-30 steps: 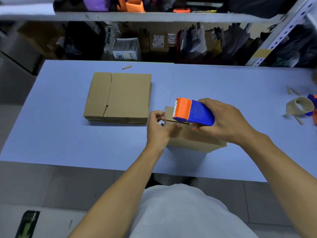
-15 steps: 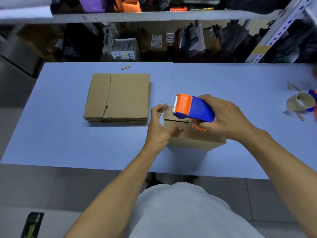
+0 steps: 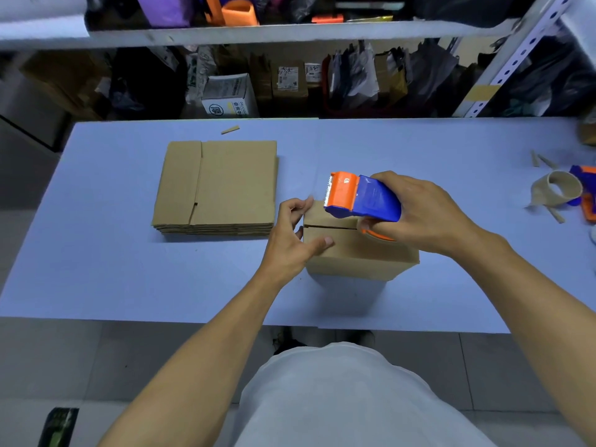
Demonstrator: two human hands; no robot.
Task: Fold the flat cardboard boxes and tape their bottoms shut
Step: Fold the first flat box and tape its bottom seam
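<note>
The right hand (image 3: 425, 214) is still gripping the tape dispenser (image 3: 361, 200), lifting slightly above the folded box (image 3: 354, 250); the left hand (image 3: 290, 233), seemingly relaxed, is spreading against its side.

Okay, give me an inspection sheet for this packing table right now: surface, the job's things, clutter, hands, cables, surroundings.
Surface: pale blue table, flat.
Job's things: folded brown cardboard box near the front edge, its flap seam up, no tape visible along it; stack of flat brown cardboard boxes to its left, apart from it; blue and orange tape dispenser above the box.
Clutter: used brown tape core and cardboard strips at the right edge; one cardboard sliver at the back.
Hands: left hand at the box's left end, thumb on top; right hand grips the dispenser.
Cables: nothing seen.
Surroundings: metal shelving behind, packed with bags and parcels; tiled floor.
</note>
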